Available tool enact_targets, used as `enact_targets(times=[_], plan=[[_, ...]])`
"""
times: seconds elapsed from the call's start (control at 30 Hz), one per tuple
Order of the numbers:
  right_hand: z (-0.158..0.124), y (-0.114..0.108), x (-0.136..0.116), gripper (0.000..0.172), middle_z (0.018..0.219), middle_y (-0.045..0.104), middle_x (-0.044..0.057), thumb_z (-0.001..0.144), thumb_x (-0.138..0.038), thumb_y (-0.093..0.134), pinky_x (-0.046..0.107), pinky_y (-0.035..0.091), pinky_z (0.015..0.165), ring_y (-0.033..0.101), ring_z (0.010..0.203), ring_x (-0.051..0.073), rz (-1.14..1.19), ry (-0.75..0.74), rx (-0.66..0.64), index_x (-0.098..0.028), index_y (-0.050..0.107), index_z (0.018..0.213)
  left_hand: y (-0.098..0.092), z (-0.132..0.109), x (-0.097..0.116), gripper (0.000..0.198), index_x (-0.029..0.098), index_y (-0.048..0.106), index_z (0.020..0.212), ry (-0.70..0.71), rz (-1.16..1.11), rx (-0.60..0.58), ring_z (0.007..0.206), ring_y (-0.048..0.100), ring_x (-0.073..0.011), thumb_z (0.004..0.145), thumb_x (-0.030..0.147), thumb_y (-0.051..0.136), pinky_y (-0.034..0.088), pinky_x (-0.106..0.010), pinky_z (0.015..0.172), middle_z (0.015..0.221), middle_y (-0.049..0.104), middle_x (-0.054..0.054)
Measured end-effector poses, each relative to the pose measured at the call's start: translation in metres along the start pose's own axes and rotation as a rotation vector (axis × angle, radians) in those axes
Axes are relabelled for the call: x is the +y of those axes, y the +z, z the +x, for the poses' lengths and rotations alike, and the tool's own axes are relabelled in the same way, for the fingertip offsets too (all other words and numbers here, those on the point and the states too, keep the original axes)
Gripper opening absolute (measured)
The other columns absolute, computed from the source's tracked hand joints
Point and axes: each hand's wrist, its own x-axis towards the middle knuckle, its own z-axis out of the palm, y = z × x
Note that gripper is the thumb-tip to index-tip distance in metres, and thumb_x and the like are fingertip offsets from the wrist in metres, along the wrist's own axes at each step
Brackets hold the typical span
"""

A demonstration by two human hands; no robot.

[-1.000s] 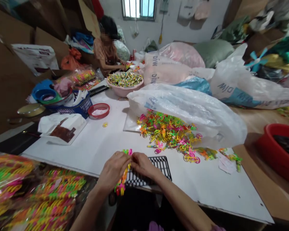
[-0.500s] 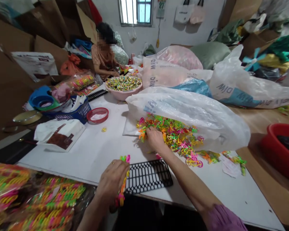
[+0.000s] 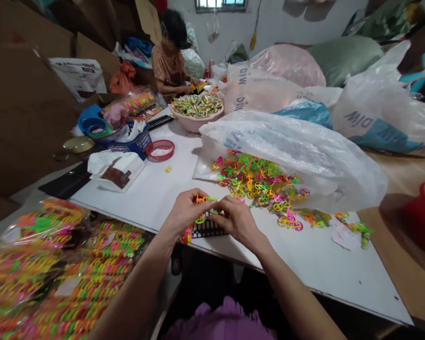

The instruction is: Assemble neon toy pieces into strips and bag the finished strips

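Observation:
Over the black grid tray at the table's front edge, my hands are close together. My left hand is closed on small plastic toy pieces, orange and yellow-green, which show between thumb and fingers. Fingers bent in a pinch, my right hand meets the green end of these pieces; its fingertips partly hide what they grip. Coloured pieces stand along the tray's left end, beneath my left hand. Behind my right hand, a loose heap of bright plastic pieces with ring-shaped parts spills from a clear plastic bag.
Packed bags of coloured pieces lie low at the left. On the table are a white pouch, a red basket, a blue basket and a pink basin. A co-worker sits beyond. A red tub stands right.
My right hand has come back from the heap to the tray, beside my left hand. The left hand has lifted off the tray's left end. The view has tilted down.

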Motion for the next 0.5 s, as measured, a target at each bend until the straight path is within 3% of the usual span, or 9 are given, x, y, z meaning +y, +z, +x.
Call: enact_targets(times=[0.17,0.3,0.4,0.5], plan=[[-0.009,-0.003,-0.008,0.026,0.057,0.047,-0.006,0.069,-0.038,0.069,0.020,0.025,0.049,0.041,0.052,0.007,0.174,0.126,-0.086,-0.017,0.054,0.066,0.009,-0.018,0.006,0.030,0.015,0.053,0.063,0.135,0.060,-0.058,0.064,0.052,-0.0109,0.069,0.043,0.064,0.040,-0.024,0.060,0.069,0.057,0.001],[-0.011,0.003,-0.015,0.025,0.057,0.047,-0.006,0.069,-0.038,0.066,0.020,0.026,0.050,0.041,0.052,0.008,0.210,0.119,-0.046,-0.018,0.052,0.067,0.001,-0.027,0.015,0.029,0.016,0.062,0.073,0.147,0.256,0.020,0.077,0.057,-0.0153,0.071,0.045,0.062,0.044,-0.028,0.070,0.080,0.063,-0.002],[-0.018,0.027,-0.008,0.023,0.063,0.053,-0.004,0.071,-0.040,0.063,0.020,0.032,0.054,0.046,0.057,0.010,0.229,0.236,0.082,-0.018,0.055,0.074,-0.017,-0.038,0.013,0.037,0.018,0.062,0.098,0.182,0.345,0.177,0.083,0.058,-0.0167,0.073,0.045,0.060,0.046,-0.030,0.075,0.095,0.064,-0.004],[-0.031,0.066,0.005,0.019,0.072,0.060,-0.001,0.073,-0.035,0.061,0.022,0.039,0.060,0.053,0.064,0.013,0.326,0.409,0.058,-0.018,0.058,0.081,-0.032,-0.056,-0.008,0.031,0.017,0.060,0.103,0.322,0.510,0.313,0.084,0.058,-0.0159,0.080,0.038,0.055,0.047,-0.030,0.077,0.095,0.062,-0.004]])
